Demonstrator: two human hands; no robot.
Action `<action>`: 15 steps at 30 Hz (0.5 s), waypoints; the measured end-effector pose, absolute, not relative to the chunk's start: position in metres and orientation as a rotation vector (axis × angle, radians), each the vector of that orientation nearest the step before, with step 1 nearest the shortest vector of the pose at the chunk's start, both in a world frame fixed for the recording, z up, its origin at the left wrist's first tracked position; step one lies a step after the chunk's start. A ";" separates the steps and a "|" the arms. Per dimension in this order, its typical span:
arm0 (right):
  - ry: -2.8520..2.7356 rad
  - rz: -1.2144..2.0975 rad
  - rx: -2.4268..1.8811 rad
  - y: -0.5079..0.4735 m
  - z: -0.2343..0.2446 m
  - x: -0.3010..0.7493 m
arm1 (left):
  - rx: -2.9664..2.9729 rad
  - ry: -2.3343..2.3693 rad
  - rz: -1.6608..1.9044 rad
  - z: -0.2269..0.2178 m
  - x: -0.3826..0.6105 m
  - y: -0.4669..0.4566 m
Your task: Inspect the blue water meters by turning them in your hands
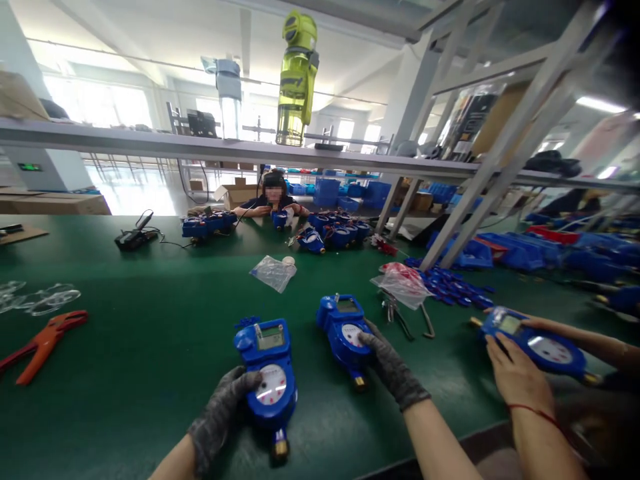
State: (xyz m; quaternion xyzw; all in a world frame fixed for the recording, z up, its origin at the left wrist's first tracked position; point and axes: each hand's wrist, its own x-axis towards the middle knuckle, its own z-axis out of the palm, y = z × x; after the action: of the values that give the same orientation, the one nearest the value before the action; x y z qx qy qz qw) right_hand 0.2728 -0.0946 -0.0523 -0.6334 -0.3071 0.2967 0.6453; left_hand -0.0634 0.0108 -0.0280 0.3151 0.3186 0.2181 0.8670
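Observation:
Both my hands wear grey knit gloves. My left hand (220, 417) curls against the left side of a blue water meter (271, 377) that lies dial-up on the green table (150, 373) right in front of me. My right hand (389, 365) holds the right side of a second blue water meter (343, 323), a little further out. Each meter has a small display at the top and a brass fitting at its near end.
At the right, a co-worker's bare hands (515, 373) hold a third blue meter (543, 345). Pliers (395, 313) and plastic bags (403, 283) lie past my right hand. An orange tool (45, 340) lies at left. Another person (274, 197) sits opposite, beside more meters (335, 233).

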 end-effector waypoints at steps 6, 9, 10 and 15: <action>-0.741 0.405 -1.690 -0.088 -0.035 0.240 | 0.703 1.081 0.715 0.013 -0.166 0.007; -0.739 -0.009 -1.815 -0.088 -0.021 0.207 | 0.679 1.125 0.776 0.022 -0.181 0.008; -0.788 -0.066 -1.811 -0.084 -0.020 0.191 | 0.695 1.101 0.781 0.021 -0.183 0.009; -1.256 0.145 -1.747 -0.023 -0.054 0.101 | 0.828 1.008 0.751 -0.004 -0.191 0.016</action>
State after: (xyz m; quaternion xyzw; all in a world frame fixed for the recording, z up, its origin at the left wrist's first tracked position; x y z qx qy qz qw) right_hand 0.1007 -0.0230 -0.0536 -0.7138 -0.5133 0.0591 0.4728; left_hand -0.1908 0.0160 -0.0039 0.3760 0.4579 0.3409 0.7299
